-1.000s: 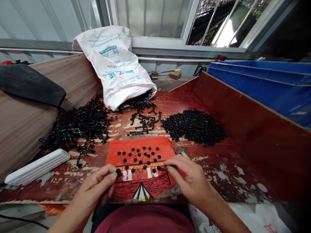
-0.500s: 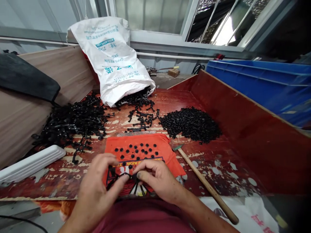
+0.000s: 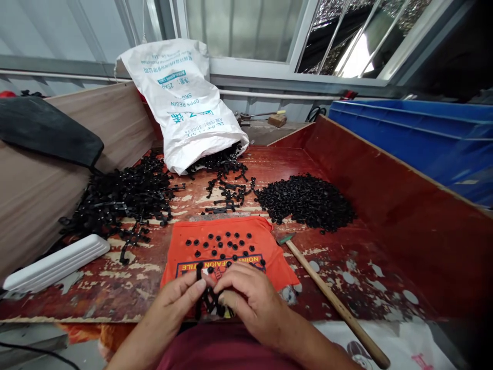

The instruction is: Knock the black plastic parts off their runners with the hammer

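Both my hands meet low in the middle of the view, over the near edge of an orange cloth [image 3: 246, 257]. My left hand [image 3: 175, 303] and my right hand [image 3: 250, 300] together grip a black plastic branched piece [image 3: 208, 298]; its stems show between the fingers. Several small black round caps [image 3: 225, 244] lie loose on the cloth just beyond my fingertips.
A heap of black branched pieces [image 3: 119, 198] lies left, a pile of small black caps [image 3: 308, 200] right. A white sack [image 3: 188, 108] spills parts at the back. A wooden-handled hammer [image 3: 331, 298] lies right of the cloth, a white ribbed bar [image 3: 57, 262] left. Red side boards enclose the table [image 3: 365, 262].
A second ago my hands were apart on the cloth, the left pinching a small black part. They came together and now both hold the branched piece, turned more upright than half a second ago.
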Demonstrator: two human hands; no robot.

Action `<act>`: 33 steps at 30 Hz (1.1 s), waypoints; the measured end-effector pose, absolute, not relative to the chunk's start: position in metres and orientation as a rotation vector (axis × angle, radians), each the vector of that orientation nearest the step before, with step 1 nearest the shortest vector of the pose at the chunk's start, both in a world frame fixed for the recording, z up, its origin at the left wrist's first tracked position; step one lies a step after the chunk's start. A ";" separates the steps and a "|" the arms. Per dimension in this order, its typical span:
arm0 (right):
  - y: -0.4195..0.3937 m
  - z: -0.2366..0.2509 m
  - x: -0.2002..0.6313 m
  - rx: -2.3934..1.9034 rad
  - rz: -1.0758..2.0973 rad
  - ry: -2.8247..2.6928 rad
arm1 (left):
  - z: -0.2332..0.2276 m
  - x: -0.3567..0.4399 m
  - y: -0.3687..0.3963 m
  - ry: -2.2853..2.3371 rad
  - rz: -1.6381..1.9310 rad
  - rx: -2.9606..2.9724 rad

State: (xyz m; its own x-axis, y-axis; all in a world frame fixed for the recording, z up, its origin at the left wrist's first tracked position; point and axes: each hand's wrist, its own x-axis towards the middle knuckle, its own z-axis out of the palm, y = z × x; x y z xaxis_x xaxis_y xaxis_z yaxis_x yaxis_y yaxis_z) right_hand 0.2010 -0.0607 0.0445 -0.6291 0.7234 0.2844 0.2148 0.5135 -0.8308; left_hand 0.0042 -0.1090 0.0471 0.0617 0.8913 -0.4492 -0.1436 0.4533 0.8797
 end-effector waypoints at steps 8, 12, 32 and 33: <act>-0.070 0.026 0.192 -0.649 0.967 -2.216 | 0.045 -0.001 -0.120 1.523 1.048 0.660; -0.060 0.031 0.222 -0.854 0.987 -2.186 | 0.050 -0.015 -0.115 1.643 0.994 0.756; -0.005 -0.008 0.379 -2.091 0.648 -2.122 | 0.049 -0.041 -0.090 1.517 0.905 0.718; -0.006 -0.009 0.384 -2.074 0.678 -2.083 | 0.046 -0.042 -0.087 1.553 0.905 0.776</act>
